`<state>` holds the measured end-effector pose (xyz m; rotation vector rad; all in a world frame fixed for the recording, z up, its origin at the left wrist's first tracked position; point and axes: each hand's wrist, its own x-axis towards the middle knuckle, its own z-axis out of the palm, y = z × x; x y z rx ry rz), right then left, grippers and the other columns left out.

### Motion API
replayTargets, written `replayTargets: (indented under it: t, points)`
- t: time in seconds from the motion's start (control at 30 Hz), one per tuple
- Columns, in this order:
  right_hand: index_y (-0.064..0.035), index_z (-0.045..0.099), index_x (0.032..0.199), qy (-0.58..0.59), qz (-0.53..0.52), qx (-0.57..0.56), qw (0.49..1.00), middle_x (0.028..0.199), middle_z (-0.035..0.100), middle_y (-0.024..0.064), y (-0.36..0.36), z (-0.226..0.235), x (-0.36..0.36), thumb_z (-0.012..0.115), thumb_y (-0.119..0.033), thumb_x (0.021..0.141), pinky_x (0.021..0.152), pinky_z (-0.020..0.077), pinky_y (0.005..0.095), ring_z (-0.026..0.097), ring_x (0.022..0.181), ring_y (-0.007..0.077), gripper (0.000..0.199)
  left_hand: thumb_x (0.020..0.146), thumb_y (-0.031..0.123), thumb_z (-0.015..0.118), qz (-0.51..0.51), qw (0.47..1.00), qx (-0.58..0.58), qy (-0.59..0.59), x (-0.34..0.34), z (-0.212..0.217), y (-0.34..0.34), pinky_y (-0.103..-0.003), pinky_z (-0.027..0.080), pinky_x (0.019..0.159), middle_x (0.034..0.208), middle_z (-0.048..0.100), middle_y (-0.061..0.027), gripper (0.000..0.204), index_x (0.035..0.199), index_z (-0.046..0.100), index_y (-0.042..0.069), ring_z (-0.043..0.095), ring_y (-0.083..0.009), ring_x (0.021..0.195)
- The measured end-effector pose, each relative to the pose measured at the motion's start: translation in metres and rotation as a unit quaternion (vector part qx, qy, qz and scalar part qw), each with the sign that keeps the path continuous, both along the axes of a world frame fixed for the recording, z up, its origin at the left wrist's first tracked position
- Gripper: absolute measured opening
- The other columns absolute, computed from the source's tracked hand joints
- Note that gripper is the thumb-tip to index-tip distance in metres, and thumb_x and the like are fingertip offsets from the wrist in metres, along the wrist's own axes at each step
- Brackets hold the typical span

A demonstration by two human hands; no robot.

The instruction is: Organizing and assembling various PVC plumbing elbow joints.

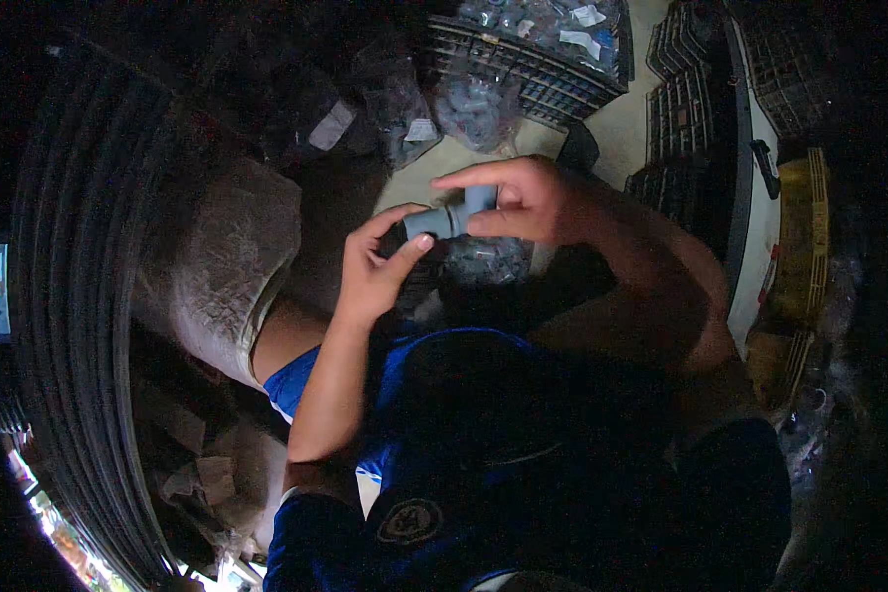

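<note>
Between my two hands, in front of my body, is a grey plastic pipe fitting (428, 224). It has a round socket on its left, a ridge at the middle and a branch standing up on its right. My left hand (373, 266) grips the left socket, thumb below and fingers behind its open end. Closed on the right part is my right hand (535, 202), thumb against its front and one finger stretched across the top of the branch. The finger and thumb cover part of the right side.
Clear plastic bags of grey fittings (476, 111) lie just beyond my hands. Another bag (488, 261) is below them. A dark crate (533, 74) of bagged parts stands at the back, stacked crates (679, 123) at right. Black coiled pipe (79, 326) rises at left beside a sack (227, 247).
</note>
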<state>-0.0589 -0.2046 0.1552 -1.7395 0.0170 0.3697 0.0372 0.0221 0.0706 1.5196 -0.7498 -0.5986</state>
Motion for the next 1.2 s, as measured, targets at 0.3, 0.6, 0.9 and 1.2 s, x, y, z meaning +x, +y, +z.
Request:
replayTargets:
  t: [0.3,0.6,0.9,1.2]
  points:
    - [-0.0040,0.052,0.131,-0.230,-0.093,-0.104,0.963,0.125,0.058,0.0145,0.008,-0.033,-0.003,0.079,-0.030,0.080,0.096,0.0471,0.0345,0.059,0.111,0.0218,0.063,0.091,0.024,0.069,-0.022,0.976,-0.080,0.200,0.004,-0.002,0.001,-0.027,0.047,0.080,0.094,0.066,-0.0042,0.031,0.108,0.067,-0.001,0.058,-0.0119,0.085]
    - [-0.0103,0.058,0.126,-0.349,0.017,-0.409,0.843,0.125,0.056,0.0095,0.011,-0.039,-0.005,0.077,-0.030,0.072,0.092,0.0493,0.0404,0.057,0.109,0.0309,0.061,0.099,0.034,0.055,-0.174,0.929,0.010,0.326,0.016,-0.008,0.014,-0.028,0.048,0.072,0.076,0.064,-0.0047,0.036,0.098,0.067,-0.001,0.059,-0.0116,0.073]
    - [-0.0068,0.065,0.112,-0.210,-0.029,-0.302,0.929,0.091,0.066,0.0090,0.022,-0.049,-0.013,0.075,-0.033,0.082,0.077,0.0524,0.0361,0.065,0.083,0.0279,0.042,0.091,0.028,0.068,-0.183,0.979,0.079,0.043,0.016,-0.011,0.013,-0.029,0.048,0.071,0.092,0.069,-0.0055,0.035,0.109,0.066,-0.003,0.060,-0.0126,0.083]
    - [-0.0021,0.065,0.102,0.157,-0.191,0.007,0.969,0.073,0.065,0.0066,0.033,-0.070,-0.013,0.062,-0.034,0.095,0.061,0.0496,0.0315,0.063,0.064,0.0156,0.033,0.085,0.029,0.077,-0.090,0.958,0.240,-0.130,0.012,0.004,0.002,-0.031,0.048,0.066,0.093,0.068,-0.0065,0.041,0.110,0.066,-0.002,0.058,-0.0126,0.076]
